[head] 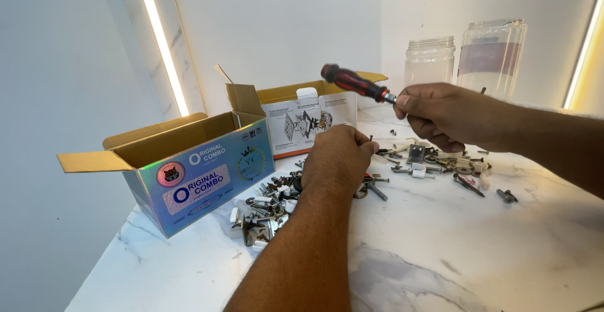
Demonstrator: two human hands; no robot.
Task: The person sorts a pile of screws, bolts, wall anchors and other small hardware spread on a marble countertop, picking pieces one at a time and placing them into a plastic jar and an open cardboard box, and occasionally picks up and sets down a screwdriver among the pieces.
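Two hands above marble counter (440, 255). Right hand (440, 116) raised, fingers curled around screwdriver (353, 82), red-black handle pointing up-left. Left hand (338, 158) lowered, knuckles up, fingertips pinched on small screw over scattered metal hardware (270, 208). Open cardboard box (189, 167) left.

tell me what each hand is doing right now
Left hand: fingers curled shut over the pile of screws; what it grips is hidden.
Right hand: closed on the screwdriver, held by its shaft end.
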